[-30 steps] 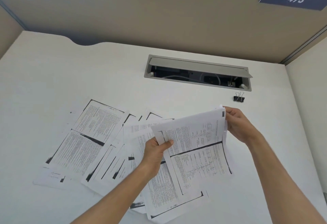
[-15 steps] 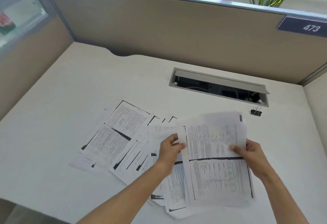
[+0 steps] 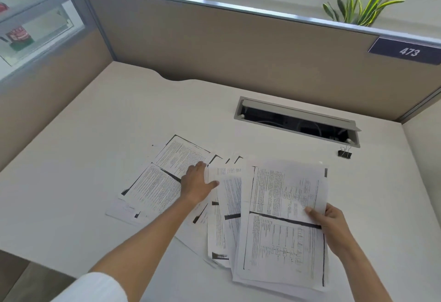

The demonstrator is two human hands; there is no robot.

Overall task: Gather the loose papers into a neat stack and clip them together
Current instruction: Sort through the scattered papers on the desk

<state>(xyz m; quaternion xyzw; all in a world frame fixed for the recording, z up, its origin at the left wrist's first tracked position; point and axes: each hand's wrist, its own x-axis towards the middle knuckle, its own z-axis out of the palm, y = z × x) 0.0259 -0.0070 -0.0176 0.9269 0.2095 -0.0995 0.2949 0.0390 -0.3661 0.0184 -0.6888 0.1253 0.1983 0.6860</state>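
Several printed sheets lie fanned across the white desk [image 3: 95, 134]. My right hand [image 3: 331, 225] grips the right edge of a small stack of papers [image 3: 279, 230], thumb on top, at the right of the spread. My left hand [image 3: 196, 181] lies flat with fingers spread on the loose sheets [image 3: 157, 182] at the left, holding nothing. A black binder clip [image 3: 344, 153] sits by itself further back on the right, apart from both hands.
An open cable tray [image 3: 296, 120] is set into the desk behind the papers. Beige partition walls [image 3: 214, 46] close the desk at the back and sides. The desk's front edge runs at the lower left.
My left hand let go of the held stack and moved left onto the loose sheets. My right hand lowered the stack toward the desk. The view tilted up.
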